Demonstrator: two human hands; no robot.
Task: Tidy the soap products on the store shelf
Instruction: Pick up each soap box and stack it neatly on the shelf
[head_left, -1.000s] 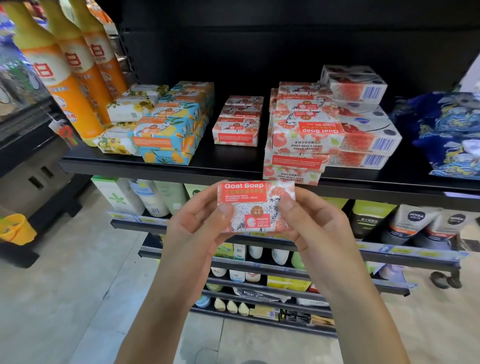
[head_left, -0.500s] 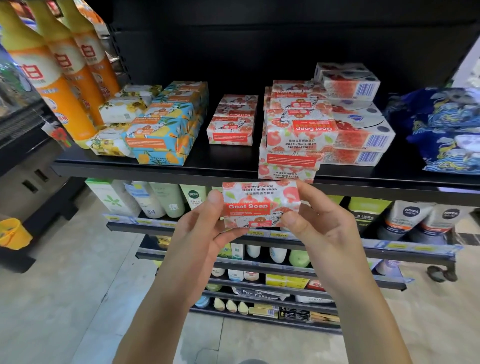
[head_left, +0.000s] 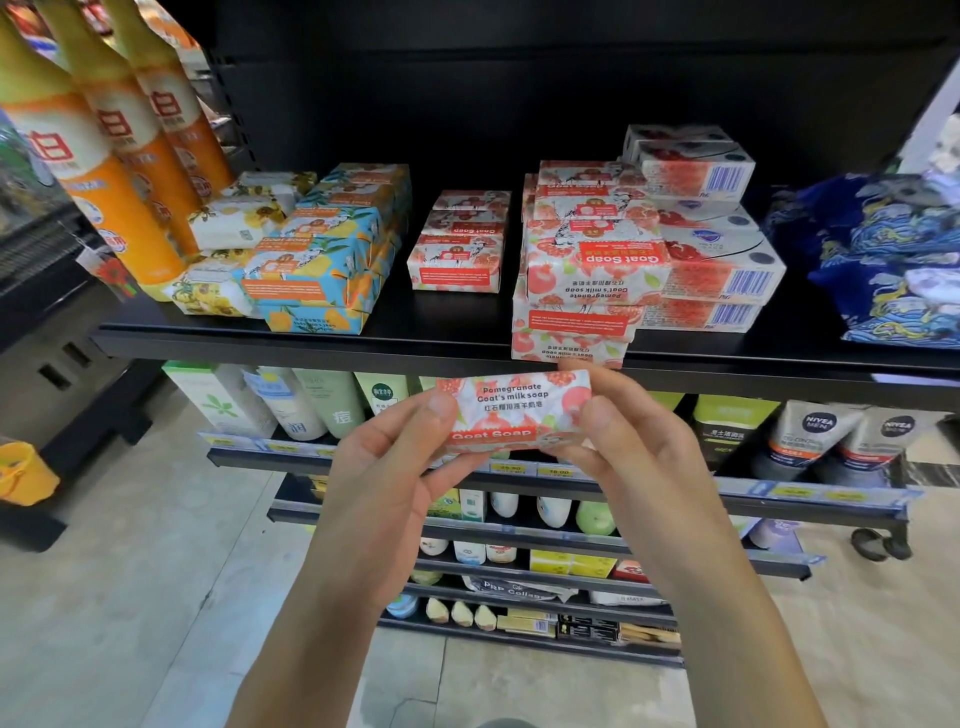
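Just below the centre of the frame, a pomegranate goat's milk soap bar (head_left: 511, 410) is held in front of the black shelf (head_left: 311, 345) edge, its printed face toward the camera. The left hand (head_left: 384, 483) pinches its left end between thumb and curled fingers, and the right hand (head_left: 639, 467) pinches the right end likewise. Just above it stands a stack of matching soaps (head_left: 587, 270), with blue-and-yellow soap packs (head_left: 322, 260) left of centre.

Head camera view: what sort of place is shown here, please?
Most likely a shop aisle for toiletries. Wrapped soap bars are stacked in piles on a black shelf, price labels run along the edge of the shelf below, and Nivea Men tubes stand side by side there.
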